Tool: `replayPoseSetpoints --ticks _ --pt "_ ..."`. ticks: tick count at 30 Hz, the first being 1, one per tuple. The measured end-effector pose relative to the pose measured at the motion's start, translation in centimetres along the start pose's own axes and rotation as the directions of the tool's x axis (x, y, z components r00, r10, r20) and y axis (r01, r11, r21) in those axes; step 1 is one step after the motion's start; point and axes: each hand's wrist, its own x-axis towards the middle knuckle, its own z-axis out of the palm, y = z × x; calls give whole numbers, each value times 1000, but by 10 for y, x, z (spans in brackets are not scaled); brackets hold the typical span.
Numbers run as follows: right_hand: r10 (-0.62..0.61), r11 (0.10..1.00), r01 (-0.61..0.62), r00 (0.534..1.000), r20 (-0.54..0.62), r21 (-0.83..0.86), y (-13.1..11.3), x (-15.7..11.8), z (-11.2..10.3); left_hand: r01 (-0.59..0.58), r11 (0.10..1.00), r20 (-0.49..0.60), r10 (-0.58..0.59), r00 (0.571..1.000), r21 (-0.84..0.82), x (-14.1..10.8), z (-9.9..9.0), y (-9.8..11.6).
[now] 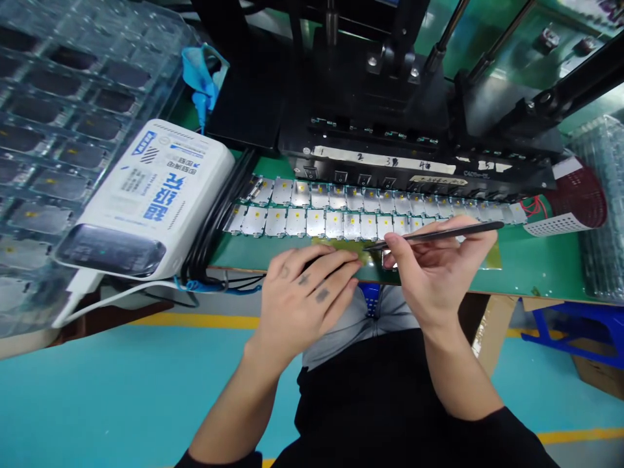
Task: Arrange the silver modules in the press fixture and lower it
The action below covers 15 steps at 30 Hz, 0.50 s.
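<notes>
My right hand (pixel 439 276) is shut on a pair of slim black tweezers (pixel 433 233), whose tips reach left over a thin gold-coloured film (pixel 341 247) lying on the green bench mat (pixel 531 266). My left hand (pixel 307 289) rests its fingertips on or just beside that film, and the fingers hide part of it. Whether the film is gripped, I cannot tell. Just beyond both hands lie two rows of small silver plates (pixel 336 213) with yellow dots.
A black machine fixture (pixel 370 110) with numbered tape and switches stands behind the plates. On the left are a white power bank (pixel 146 201) and a stack of clear plastic trays (pixel 58 130). A perforated red-and-white sheet (pixel 575 201) lies at the right.
</notes>
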Motion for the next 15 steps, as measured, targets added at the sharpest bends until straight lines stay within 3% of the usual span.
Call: replayPoseSetpoints --ticks 15 --pt "49 999 -49 998 34 17 1 4 -1 5 1000 1 -5 1000 15 0 1 1"
